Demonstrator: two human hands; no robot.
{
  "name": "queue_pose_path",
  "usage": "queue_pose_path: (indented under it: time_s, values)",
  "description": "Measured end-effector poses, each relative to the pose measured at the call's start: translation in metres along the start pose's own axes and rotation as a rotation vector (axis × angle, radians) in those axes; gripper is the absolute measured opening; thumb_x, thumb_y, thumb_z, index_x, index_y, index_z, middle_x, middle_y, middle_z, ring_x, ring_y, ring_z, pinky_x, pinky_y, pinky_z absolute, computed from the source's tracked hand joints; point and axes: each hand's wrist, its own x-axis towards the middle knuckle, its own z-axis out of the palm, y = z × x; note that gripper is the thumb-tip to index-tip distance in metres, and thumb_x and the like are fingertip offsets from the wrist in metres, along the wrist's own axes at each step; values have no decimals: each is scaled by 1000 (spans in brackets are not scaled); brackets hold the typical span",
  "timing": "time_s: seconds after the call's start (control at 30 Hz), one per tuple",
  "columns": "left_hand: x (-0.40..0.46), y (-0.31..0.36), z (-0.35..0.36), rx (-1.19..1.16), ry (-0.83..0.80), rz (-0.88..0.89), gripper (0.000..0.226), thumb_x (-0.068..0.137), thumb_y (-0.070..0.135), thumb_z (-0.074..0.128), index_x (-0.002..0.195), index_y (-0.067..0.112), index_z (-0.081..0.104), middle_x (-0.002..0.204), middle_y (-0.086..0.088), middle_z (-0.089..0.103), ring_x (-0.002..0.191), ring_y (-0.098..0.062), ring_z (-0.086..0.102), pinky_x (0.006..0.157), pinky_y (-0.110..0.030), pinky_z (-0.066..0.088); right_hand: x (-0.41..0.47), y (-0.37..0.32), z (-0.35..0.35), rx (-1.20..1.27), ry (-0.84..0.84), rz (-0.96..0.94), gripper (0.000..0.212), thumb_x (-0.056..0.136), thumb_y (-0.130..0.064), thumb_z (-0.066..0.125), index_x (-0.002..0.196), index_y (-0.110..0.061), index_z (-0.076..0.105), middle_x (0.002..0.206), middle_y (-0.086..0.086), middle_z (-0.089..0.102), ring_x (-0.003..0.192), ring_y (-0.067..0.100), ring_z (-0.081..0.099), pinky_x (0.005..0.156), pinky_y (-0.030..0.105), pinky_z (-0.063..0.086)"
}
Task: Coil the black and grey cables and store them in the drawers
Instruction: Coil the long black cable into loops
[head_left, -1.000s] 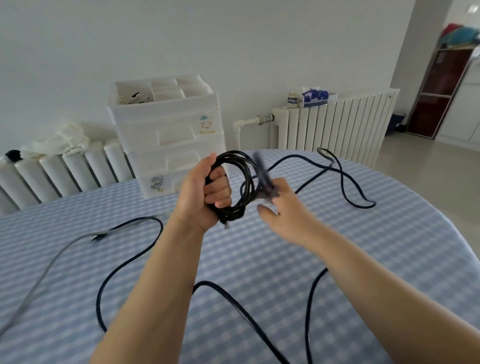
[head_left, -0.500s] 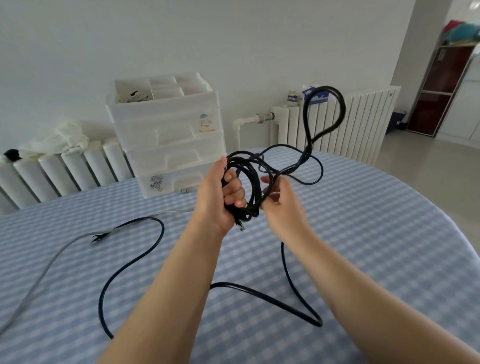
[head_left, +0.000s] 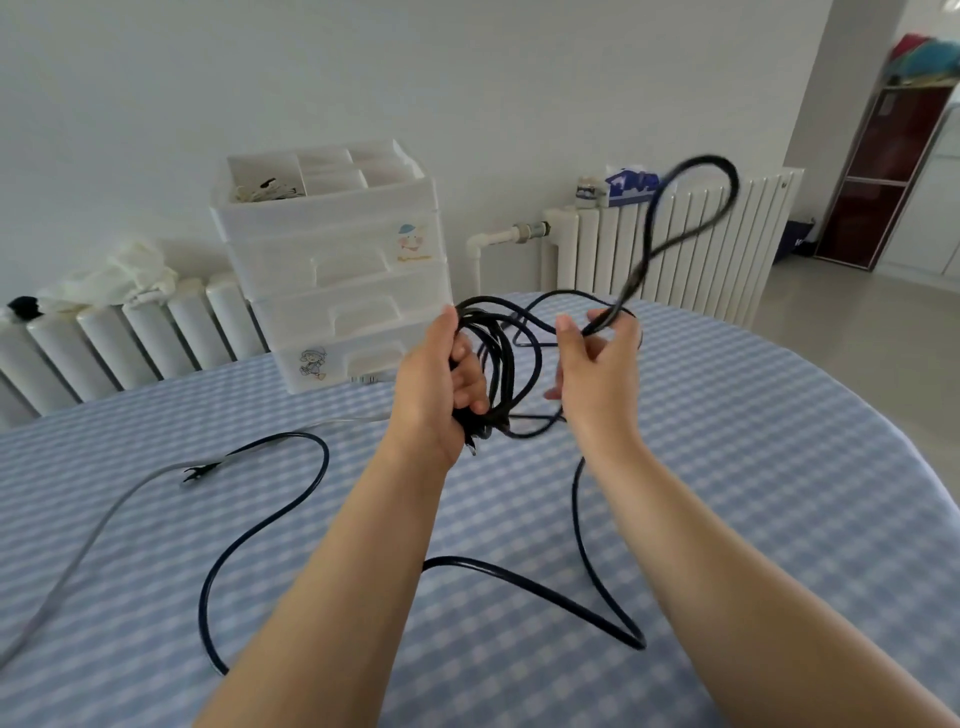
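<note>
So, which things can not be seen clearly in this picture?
- Head view: the raised loop of the black cable is motion-blurred.
- The grey cable runs out of the left edge; its far end is cut off.
- The drawers are closed, so their insides are hidden.
- The small items in the top tray are too small to identify.
- The left hand covers the coil where it grips it.
</note>
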Motion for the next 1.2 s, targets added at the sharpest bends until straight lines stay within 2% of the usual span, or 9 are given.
queue_pose_path:
  time_s: [0.23,0.47,0.6,0.8,0.83,0.9,0.97,1.1,1.2]
  values:
    - [7,5,-9,-384,135,-44,43,97,38,47,59,20,36,43,8,24,35,-7,20,36,-19,25,-8,18,-12,-609,8,-363,21,102,-32,39,94,-12,39,53,-6,42,42,14,40,41,29,27]
    - [20,17,-39,-529,316,61,41,95,32,46,58,21,34,45,8,24,38,-8,21,38,-19,24,31,34,-50,-1053,-118,-15,36,104,-35,22,110,-18,53,88,-6,51,76,18,48,67,32,34]
    - [26,28,-65,-568,406,165,40,95,32,46,58,20,35,46,8,26,38,-9,23,40,-20,26,47,57,-80,-1253,-327,181,37,104,-38,23,92,-18,51,88,5,62,71,22,54,58,31,36]
    - [19,17,-40,-355,330,196,41,97,37,45,60,21,33,46,7,27,42,-10,22,42,-22,27,32,57,-62,-1524,-577,-113,19,103,-21,36,98,-16,53,107,5,56,93,25,55,72,33,42]
    - [17,15,-35,-284,296,189,41,97,37,45,61,21,32,46,7,26,42,-11,22,42,-23,27,30,55,-55,-1524,-609,-126,18,99,-14,41,112,-15,54,119,8,53,104,27,52,79,35,44]
    - [15,11,-27,-149,226,164,42,97,37,45,61,21,32,46,7,26,41,-11,21,42,-24,27,28,52,-41,-1390,-695,-135,64,90,3,47,147,-19,28,146,10,34,130,30,38,99,39,42]
    - [13,10,-22,-17,180,157,43,98,36,44,60,21,32,45,6,27,40,-12,21,41,-25,28,28,37,-31,-1039,-743,-59,89,85,11,49,154,-28,7,158,1,14,141,29,26,111,41,34]
    - [7,15,-17,133,83,129,43,98,36,43,60,19,32,45,5,26,40,-12,20,39,-24,27,38,-7,-16,-330,-514,-85,54,94,-1,45,144,-20,40,149,-4,40,132,15,44,109,36,39]
    - [4,19,-15,133,-39,71,44,99,38,42,60,19,32,43,6,23,38,-10,17,38,-23,24,35,-22,0,-192,-602,-96,42,100,-39,41,137,-22,48,139,-8,52,128,6,46,109,32,37]
